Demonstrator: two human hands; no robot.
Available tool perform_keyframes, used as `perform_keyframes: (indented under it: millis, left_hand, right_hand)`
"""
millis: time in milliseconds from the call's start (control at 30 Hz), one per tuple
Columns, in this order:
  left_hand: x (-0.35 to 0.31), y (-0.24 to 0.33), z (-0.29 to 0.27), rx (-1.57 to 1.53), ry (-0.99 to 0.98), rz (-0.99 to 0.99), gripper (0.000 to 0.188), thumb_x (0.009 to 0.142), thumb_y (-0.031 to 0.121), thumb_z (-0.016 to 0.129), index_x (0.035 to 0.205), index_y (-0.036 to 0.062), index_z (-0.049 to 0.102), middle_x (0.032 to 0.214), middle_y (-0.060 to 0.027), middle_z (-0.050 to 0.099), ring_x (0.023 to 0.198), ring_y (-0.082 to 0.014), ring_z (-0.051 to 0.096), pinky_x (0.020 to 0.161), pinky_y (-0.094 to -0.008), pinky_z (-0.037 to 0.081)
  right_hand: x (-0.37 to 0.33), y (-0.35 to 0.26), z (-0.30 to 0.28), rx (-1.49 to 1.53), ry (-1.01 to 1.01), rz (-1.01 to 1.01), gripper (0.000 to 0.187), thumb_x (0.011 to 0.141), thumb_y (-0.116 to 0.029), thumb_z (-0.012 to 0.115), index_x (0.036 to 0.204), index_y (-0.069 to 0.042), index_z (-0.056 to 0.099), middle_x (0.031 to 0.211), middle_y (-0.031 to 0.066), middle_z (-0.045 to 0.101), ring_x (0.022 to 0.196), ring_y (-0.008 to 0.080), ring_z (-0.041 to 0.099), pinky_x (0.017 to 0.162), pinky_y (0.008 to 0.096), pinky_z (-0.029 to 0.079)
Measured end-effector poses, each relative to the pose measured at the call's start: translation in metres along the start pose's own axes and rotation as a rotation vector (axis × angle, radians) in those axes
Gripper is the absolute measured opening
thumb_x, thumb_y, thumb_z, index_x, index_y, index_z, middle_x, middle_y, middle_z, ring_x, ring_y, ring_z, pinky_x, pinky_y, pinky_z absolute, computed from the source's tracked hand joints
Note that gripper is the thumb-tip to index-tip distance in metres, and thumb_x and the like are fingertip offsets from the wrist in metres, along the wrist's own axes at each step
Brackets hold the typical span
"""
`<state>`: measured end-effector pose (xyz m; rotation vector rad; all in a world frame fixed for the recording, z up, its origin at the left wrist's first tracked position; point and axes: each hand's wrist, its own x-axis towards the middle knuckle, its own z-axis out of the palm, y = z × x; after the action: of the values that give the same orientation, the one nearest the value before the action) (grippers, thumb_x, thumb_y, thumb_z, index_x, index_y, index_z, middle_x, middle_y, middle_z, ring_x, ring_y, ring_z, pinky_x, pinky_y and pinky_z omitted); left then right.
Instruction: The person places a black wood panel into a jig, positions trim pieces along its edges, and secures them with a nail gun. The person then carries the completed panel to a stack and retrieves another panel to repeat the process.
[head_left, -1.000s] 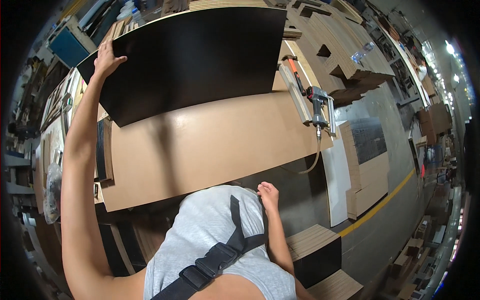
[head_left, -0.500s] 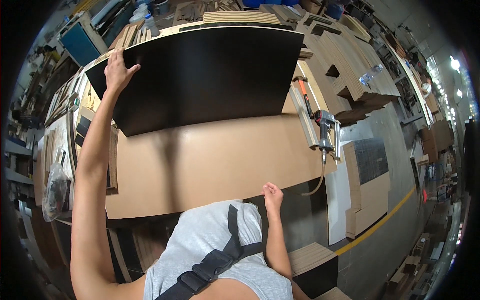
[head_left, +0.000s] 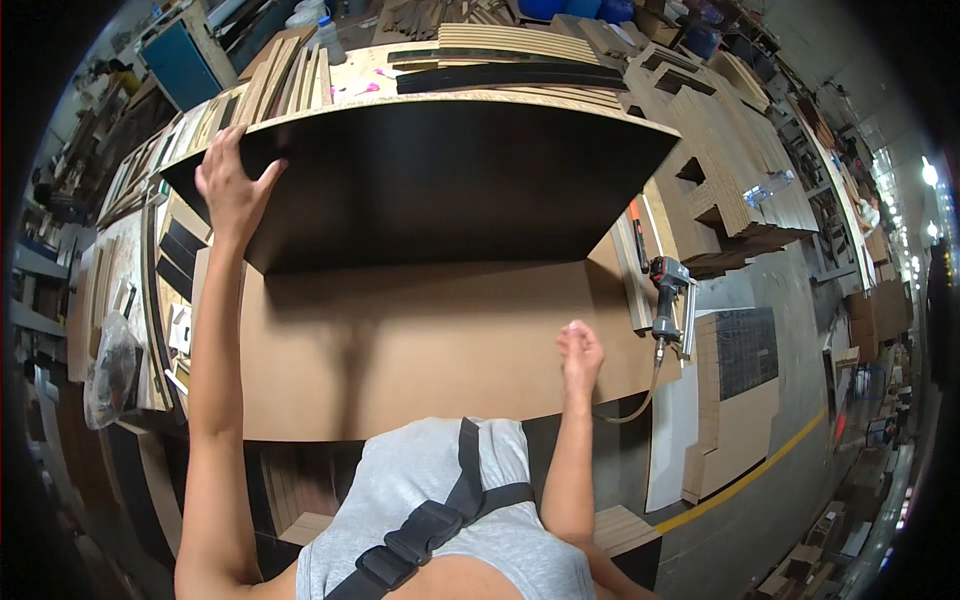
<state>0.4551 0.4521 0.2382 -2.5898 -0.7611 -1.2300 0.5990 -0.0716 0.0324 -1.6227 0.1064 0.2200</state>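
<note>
My left hand (head_left: 232,190) grips the upper left edge of a large black panel (head_left: 440,190), its thumb across the dark face. The panel stands tilted on its long lower edge, its pale raw top edge showing. Under it lies a wide brown board (head_left: 440,370), flat on the workbench. My right hand (head_left: 581,352) hovers above the right part of that board, away from the panel. Its fingers are curled together, and whatever they may hold is hidden. Right of it lies a nail gun (head_left: 666,290) with an air hose (head_left: 650,385).
An orange-handled hammer (head_left: 637,235), partly hidden, lies by wooden strips at the right. Stacked cut boards (head_left: 735,190) stand farther right. Behind the panel are dark strips (head_left: 510,78) and wood slats (head_left: 285,75). A plastic bag (head_left: 115,370) hangs at the left.
The black panel has shifted right and its top edge has come nearer, baring the strips behind it. My right hand has risen from the board's front edge, moving up and right.
</note>
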Motion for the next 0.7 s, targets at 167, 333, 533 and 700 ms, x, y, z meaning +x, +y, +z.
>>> perform_keyframes:
  millis: [167, 333, 533, 700]
  left_hand:
    - [-0.059, 0.005, -0.094, 0.131, -0.015, 0.075, 0.048, 0.073, 0.027, 0.085, 0.113, 0.0134, 0.062, 0.106, -0.0042, 0.065, 0.108, -0.0263, 0.062, 0.116, -0.0628, 0.021]
    - [-0.138, 0.011, -0.174, -0.102, -0.417, 0.176, 0.03, 0.06, 0.008, 0.077, 0.087, 0.0071, 0.065, 0.08, -0.0065, 0.063, 0.081, -0.0251, 0.065, 0.117, -0.0592, 0.027]
    - [-0.263, 0.051, -0.203, -0.145, -0.617, 0.029, 0.049, 0.054, 0.0, 0.071, 0.103, 0.0063, 0.071, 0.1, -0.0072, 0.066, 0.102, -0.0261, 0.064, 0.114, -0.0559, 0.032]
    - [-0.353, 0.059, -0.188, -0.118, -0.827, -0.004, 0.078, 0.056, 0.002, 0.079, 0.131, 0.0102, 0.06, 0.137, -0.0112, 0.054, 0.13, -0.0284, 0.05, 0.115, -0.0579, 0.027]
  right_hand:
    - [0.0, -0.084, -0.015, 0.2, 0.126, -0.015, 0.061, 0.101, -0.057, 0.054, 0.132, -0.004, 0.059, 0.128, 0.0091, 0.062, 0.11, 0.021, 0.062, 0.081, 0.0386, 0.053]
    - [-0.045, -0.129, -0.037, 0.925, -0.009, 0.001, 0.096, 0.09, -0.083, 0.038, 0.153, -0.01, 0.038, 0.154, 0.009, 0.044, 0.139, 0.0292, 0.042, 0.118, 0.0495, 0.03]
    - [-0.101, -0.098, -0.055, 0.87, 0.245, 0.23, 0.086, 0.095, -0.075, 0.035, 0.154, -0.013, 0.039, 0.158, 0.0085, 0.04, 0.143, 0.0308, 0.039, 0.121, 0.0472, 0.028]
    - [-0.104, -0.02, -0.068, 0.773, 0.432, 0.331, 0.073, 0.098, -0.065, 0.037, 0.149, -0.013, 0.048, 0.153, 0.0072, 0.048, 0.138, 0.0307, 0.046, 0.117, 0.0484, 0.035]
